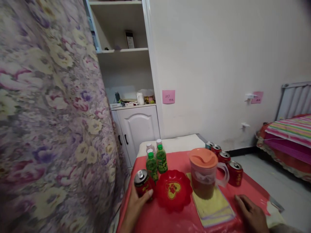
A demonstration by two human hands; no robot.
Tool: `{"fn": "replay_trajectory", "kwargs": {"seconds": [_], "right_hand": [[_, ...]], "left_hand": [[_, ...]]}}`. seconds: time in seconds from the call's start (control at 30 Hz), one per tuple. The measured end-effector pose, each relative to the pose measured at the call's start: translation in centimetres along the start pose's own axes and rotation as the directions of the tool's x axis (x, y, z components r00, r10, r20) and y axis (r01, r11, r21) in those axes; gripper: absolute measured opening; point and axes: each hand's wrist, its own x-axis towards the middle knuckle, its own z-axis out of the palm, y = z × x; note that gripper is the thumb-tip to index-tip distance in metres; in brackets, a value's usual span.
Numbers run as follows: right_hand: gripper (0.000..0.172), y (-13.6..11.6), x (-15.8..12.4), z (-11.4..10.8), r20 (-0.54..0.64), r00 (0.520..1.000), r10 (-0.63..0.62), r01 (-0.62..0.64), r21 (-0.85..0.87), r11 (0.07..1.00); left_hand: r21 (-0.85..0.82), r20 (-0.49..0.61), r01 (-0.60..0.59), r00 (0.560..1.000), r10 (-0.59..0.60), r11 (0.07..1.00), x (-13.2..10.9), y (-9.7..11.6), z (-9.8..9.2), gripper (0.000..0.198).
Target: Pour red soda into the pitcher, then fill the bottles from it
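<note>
My left hand [139, 204] is wrapped round a dark red drink can [143, 181] at the left edge of the table, its thumb across the front. Right beside that can is a red scalloped plate [178, 203] with a yellow heart design. My right hand [251, 212] lies low at the table's right side, holding nothing, fingers loosely extended. Between it and the plate, a clear pitcher [203, 181] with an orange lid [203, 157] stands on a folded yellow cloth [215, 212]; brownish liquid shows inside.
Green-capped bottles [162, 159] stand behind the plate, with white-capped bottles [159, 142] behind them. Several cans [235, 174] line the right side of the red-covered table [167, 223]. A floral curtain [53, 129] hangs left, a white cabinet [139, 129] stands behind, a bed [289, 145] right.
</note>
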Motion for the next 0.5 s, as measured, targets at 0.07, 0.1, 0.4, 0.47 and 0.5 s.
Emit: {"fn": "replay_trajectory", "kwargs": {"seconds": [0.07,0.1,0.4,0.47,0.5], "right_hand": [[0.046,-0.2,0.1,-0.1,0.018,1.0,-0.008,0.008,0.025,1.0],[0.047,-0.4,0.1,-0.1,0.022,1.0,-0.015,0.014,0.038,0.999],[0.042,-1.1,0.6,-0.8,0.05,0.998,-0.028,0.018,0.191,0.981],[0.041,-1.2,0.7,-1.1,0.068,0.997,-0.03,0.014,0.224,0.974],[0.041,-1.4,0.7,-1.3,0.061,0.998,-0.023,0.008,0.234,0.972]], "left_hand": [[-0.028,0.124,-0.028,0.992,0.031,0.999,-1.2,-0.7,2.2,0.086],[-0.03,0.189,-0.026,0.981,0.032,0.999,-1.6,-1.1,3.1,0.086],[-0.138,0.344,0.08,0.939,-0.028,0.987,-2.9,-4.4,5.0,0.09],[-0.146,0.344,0.081,0.939,-0.026,0.986,-3.1,-4.2,5.1,0.09],[-0.144,0.348,0.08,0.937,-0.025,0.986,-3.2,-4.2,5.3,0.089]]}}
